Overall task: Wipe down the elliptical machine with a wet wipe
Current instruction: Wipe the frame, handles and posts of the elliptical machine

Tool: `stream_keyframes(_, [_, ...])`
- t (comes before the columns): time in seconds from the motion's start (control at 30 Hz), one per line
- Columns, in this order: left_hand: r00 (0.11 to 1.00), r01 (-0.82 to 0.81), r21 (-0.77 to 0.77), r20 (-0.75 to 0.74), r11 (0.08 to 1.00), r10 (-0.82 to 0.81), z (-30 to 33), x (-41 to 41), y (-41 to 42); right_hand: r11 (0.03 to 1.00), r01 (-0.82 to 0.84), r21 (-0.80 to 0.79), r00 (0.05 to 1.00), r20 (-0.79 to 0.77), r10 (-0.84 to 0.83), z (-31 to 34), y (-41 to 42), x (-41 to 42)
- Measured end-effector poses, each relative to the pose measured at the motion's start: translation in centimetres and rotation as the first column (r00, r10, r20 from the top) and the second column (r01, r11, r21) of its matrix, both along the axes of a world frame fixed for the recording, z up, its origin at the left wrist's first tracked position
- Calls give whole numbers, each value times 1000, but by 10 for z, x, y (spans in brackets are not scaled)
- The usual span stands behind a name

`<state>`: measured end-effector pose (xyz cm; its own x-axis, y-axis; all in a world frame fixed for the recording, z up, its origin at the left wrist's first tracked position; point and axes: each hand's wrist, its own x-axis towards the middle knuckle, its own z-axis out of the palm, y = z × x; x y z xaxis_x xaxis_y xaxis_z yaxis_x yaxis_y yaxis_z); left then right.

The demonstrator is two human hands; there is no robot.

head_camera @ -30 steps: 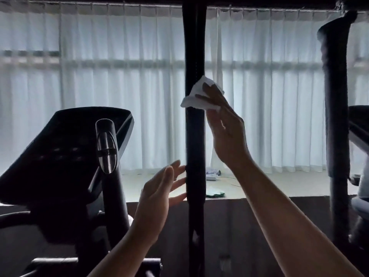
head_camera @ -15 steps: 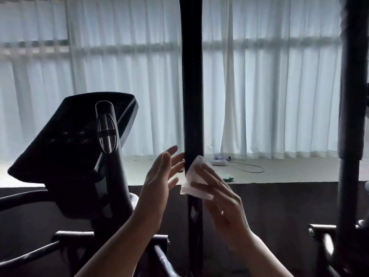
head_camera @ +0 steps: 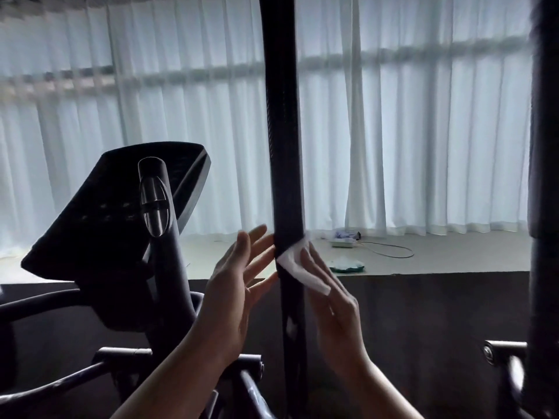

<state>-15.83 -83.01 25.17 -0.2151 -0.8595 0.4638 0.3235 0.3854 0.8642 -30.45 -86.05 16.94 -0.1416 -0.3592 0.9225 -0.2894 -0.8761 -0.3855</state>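
The right hand has slid the wipe down the bar to beside the flat, empty left hand, so that stretch looks wiped.

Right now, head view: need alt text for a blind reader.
A person's right hand presses a white wet wipe against a black upright bar of an elliptical machine, while the open left hand touches the bar's other side. A dark console sits left, white curtains behind.
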Motion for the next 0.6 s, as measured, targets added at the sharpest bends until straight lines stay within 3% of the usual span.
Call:
stream_keyframes(0.1, [1000,3,3,15,1000,-3,-1,-1,4,993,-107,45,994,42,105,-15,10,-2])
stream_keyframes(0.17, [998,-10,-6,55,1000,11,1,3,4,981,-183,62,974,150,172,-2,13,-3])
stream_keyframes(0.27, [962,-96,-112,245,989,121,22,7,4,972,-235,11,906,366,215,48,7,-8])
stream_keyframes(0.33, [918,-180,-220,312,959,244,48,4,3,970,-240,-33,905,355,236,97,-8,-12])
stream_keyframes(0.5, [927,-325,-362,62,873,370,112,-17,-6,931,-350,-108,908,207,365,228,-47,-21])
stream_keyframes(0.6, [901,-404,-411,-21,817,434,127,-37,-4,942,-219,-256,951,160,264,312,-54,-30])
